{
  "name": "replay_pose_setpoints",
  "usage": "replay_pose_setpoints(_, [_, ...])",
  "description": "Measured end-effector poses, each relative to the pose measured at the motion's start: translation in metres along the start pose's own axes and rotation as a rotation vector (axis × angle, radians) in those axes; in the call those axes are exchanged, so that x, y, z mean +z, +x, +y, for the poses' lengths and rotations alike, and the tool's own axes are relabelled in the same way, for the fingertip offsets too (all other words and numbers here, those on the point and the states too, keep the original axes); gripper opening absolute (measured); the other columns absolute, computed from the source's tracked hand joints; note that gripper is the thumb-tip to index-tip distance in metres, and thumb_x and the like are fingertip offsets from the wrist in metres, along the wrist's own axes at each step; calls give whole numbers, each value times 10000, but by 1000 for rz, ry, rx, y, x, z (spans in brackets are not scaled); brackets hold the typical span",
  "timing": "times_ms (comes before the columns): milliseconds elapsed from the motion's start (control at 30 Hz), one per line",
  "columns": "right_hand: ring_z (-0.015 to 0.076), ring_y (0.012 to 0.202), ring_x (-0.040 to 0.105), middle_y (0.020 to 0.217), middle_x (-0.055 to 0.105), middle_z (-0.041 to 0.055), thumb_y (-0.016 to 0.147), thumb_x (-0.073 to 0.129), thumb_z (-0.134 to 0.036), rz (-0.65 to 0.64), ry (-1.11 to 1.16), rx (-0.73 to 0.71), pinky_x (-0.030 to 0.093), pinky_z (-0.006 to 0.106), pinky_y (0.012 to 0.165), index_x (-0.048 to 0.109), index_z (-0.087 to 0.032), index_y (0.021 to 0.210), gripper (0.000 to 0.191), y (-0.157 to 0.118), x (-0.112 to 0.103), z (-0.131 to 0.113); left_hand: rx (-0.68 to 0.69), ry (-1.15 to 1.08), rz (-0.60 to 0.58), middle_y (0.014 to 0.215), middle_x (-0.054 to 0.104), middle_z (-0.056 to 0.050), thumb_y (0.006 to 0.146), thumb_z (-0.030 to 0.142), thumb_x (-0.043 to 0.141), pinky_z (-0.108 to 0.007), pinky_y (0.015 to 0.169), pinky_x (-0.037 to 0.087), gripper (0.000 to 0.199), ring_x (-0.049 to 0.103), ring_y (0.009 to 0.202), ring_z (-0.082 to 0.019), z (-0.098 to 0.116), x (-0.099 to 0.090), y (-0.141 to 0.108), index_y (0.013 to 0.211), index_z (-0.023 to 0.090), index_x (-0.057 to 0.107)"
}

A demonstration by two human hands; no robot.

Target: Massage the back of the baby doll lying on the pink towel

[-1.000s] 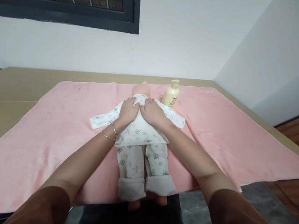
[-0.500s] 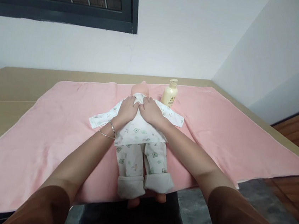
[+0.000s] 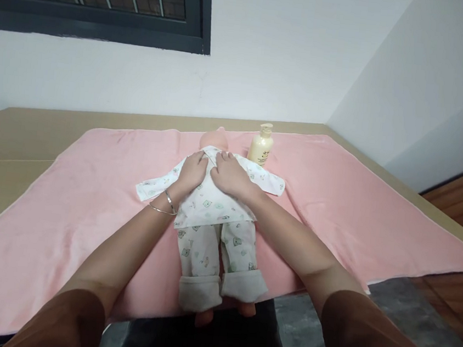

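At the near edge of the table, the bare pink feet (image 3: 203, 318) of a baby-sized pink doll protrude past the turned-up cuffs of its white patterned cloth trousers (image 3: 202, 250). The doll lies stretched out centrally on a soft pink blanket (image 3: 102, 182); which way its face is turned cannot be determined. Farther up, a white long-sleeved cloth top (image 3: 215, 207), printed with small green motifs, covers the trunk. The person's left hand (image 3: 193, 170) and right hand (image 3: 231, 176) are laid flat on its upper part, side by side and apart, thumbs inward, neither gripping. In the inspector's judgement, good practice here is light, even palm pressure, matched on both sides, with the cloth unwrinkled and the thin silver-coloured bangle (image 3: 170, 201) on the left wrist clear of the fabric. Beyond lies the doll's rounded pink head (image 3: 214, 139). Beside it, a cream-coloured pump bottle (image 3: 260, 148) stands upright on the blanket, bearing dark print too small to read; no brand can be established. No lettering is legible on the clothing. The bare tan table (image 3: 21, 129) shows behind.
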State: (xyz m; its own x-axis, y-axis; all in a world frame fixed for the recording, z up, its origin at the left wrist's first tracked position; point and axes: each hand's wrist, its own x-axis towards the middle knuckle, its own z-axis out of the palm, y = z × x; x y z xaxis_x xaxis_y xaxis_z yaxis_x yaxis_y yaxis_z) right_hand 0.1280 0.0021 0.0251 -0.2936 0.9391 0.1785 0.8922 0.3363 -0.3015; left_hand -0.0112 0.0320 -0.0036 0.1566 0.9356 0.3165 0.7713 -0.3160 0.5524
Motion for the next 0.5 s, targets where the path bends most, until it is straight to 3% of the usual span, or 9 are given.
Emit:
replay_pose_setpoints(67, [349, 1402, 419, 1497, 471, 225, 960, 315, -246, 0, 23, -1, 312, 432, 1185, 483, 14, 1402, 540, 3, 1, 3, -12, 31, 10, 1348, 631, -160, 964, 234, 307, -424, 1133, 415, 457, 570, 1270, -277, 1, 1, -3, 1266, 102, 624])
replay_pose_setpoints(167, [308, 1310, 513, 1383, 578, 209, 967, 287, -246, 34, 89, 78, 372, 401, 1134, 585, -28, 1279, 484, 14, 1, 22, 34, 154, -5, 1542, 441, -208, 956, 252, 355, -474, 1237, 262, 553, 376, 1462, -327, 14, 7, -16, 1438, 19, 491])
replay_pose_setpoints(267, [290, 1300, 525, 1372, 587, 215, 990, 260, -272, 32, 84, 109, 367, 393, 1134, 593, -27, 1270, 500, 20, 0, 33, 69, 168, -52, 1616, 338, -172, 949, 237, 364, -485, 1269, 188, 597, 265, 1525, -326, 20, 10, -22, 1507, 35, 429])
replay_pose_setpoints(367, [325, 1370, 467, 1435, 523, 256, 994, 260, -261, 7, -15, 64, 333, 425, 1162, 507, 30, 1377, 541, 12, 0, 18, 18, 92, -39, 1580, 413, -148, 938, 202, 320, -467, 1263, 228, 580, 339, 1498, -294, 10, 7, -12, 1474, 57, 486])
replay_pose_setpoints(500, [393, 1498, 282, 1585, 310, 282, 990, 305, -275, -43, -118, -14, 244, 494, 1218, 308, 58, 1528, 633, -4, 0, -10, -17, 28, 6, 1429, 582, -157, 927, 200, 312, -435, 1198, 365, 524, 515, 1364, -282, -3, 2, 2, 1335, 70, 612])
